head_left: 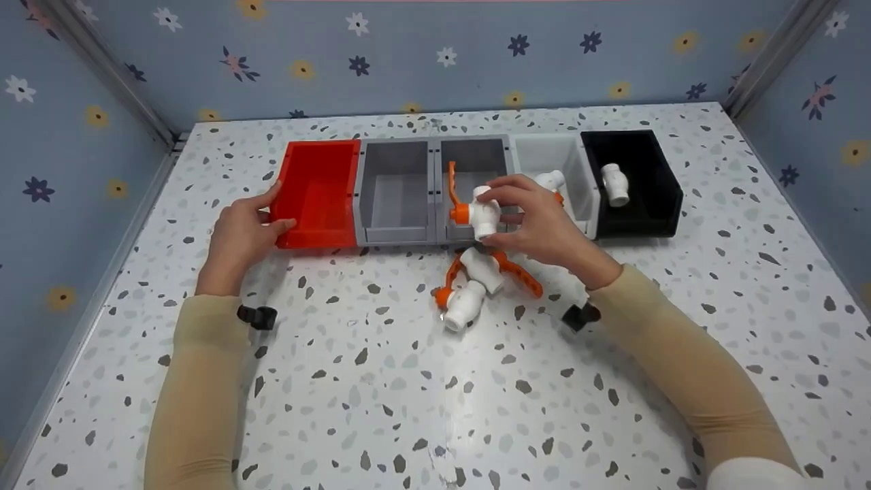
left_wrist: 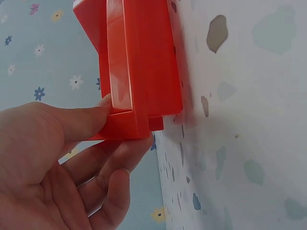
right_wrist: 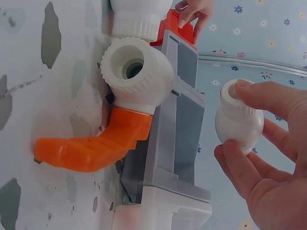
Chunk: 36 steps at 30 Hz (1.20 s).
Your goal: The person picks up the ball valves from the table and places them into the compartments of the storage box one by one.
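My left hand (head_left: pixel 241 235) grips the left side of the red bin (head_left: pixel 320 194), thumb over its front edge. In the left wrist view the thumb and fingers pinch a corner of that bin (left_wrist: pixel 144 72). With fingertips and thumb, my right hand (head_left: pixel 537 221) holds a white ball valve (head_left: pixel 486 216) with an orange lever above the front of the right grey bin (head_left: pixel 473 153). The right wrist view shows the valve's white body (right_wrist: pixel 240 127) between thumb and fingers. Below, two more ball valves lie close together on the table, a front one (head_left: pixel 465 307) and a rear one (head_left: pixel 483 269).
The bins stand in a row: red, left grey bin (head_left: pixel 398 204), right grey, white bin (head_left: pixel 578 177), black bin (head_left: pixel 653 204). A partly hidden valve (head_left: pixel 550 180) lies in the white bin. The black one holds a white fitting (head_left: pixel 615 185). Flowered walls (head_left: pixel 435 82) surround the speckled table (head_left: pixel 340 408).
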Tool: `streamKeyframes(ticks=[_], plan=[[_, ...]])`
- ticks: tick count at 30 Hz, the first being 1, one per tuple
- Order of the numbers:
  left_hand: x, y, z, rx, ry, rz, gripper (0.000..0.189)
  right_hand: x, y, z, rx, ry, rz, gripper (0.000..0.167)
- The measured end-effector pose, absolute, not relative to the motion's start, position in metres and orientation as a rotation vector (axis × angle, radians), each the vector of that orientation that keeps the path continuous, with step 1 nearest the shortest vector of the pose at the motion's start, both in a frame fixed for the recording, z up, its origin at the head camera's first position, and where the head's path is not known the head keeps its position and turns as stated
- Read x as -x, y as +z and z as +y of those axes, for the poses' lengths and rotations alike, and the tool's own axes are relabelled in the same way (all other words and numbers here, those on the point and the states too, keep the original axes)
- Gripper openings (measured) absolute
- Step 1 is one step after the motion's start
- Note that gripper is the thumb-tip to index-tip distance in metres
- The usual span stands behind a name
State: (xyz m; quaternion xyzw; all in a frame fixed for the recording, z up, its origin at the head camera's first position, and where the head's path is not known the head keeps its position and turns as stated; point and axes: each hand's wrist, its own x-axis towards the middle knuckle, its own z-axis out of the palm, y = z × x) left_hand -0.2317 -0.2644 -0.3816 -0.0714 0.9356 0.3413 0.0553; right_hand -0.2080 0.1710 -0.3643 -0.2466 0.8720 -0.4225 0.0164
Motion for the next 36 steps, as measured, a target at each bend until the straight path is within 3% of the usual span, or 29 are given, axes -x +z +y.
streamKeyframes(ticks=[21, 36], plan=[[0.232, -0.382, -0.265, 0.244, 1.026, 2.821, 0.075, 0.229, -0.371, 0.157, 0.571, -1.295, 2.865, 0.049], [0.233, -0.381, -0.264, 0.256, 1.050, 2.802, 0.076, 0.234, -0.377, 0.140, 0.507, -0.904, 3.028, 0.052]])
